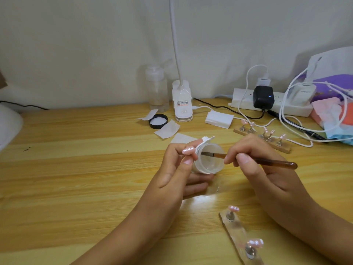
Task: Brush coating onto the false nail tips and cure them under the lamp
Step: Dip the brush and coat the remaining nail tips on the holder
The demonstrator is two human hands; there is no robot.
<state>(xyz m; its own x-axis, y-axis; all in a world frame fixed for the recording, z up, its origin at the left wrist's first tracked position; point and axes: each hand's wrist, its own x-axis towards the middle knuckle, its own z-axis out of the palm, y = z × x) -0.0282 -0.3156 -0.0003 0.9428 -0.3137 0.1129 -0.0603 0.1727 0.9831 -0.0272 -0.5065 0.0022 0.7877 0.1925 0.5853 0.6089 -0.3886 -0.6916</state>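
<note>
My left hand (177,169) grips a small clear jar (210,159), tilted with its mouth toward me, a folded white wipe pinched against its rim. My right hand (254,161) holds a brown-handled brush (275,162), and its bristle tip is inside the jar's mouth. In front of me lies a wooden strip (236,236) carrying two pink false nail tips (234,208) on metal stands. A second wooden strip (265,138) with several pink tips lies behind my right hand. A white curing lamp (7,127) shows partly at the left edge.
A black jar lid (158,121) and white wipes (167,129) lie behind the jar. A clip desk lamp (183,104), a clear pump bottle (157,88), a stack of white pads (219,119), a power strip (248,101) with tangled cables and a pile of bags at the right.
</note>
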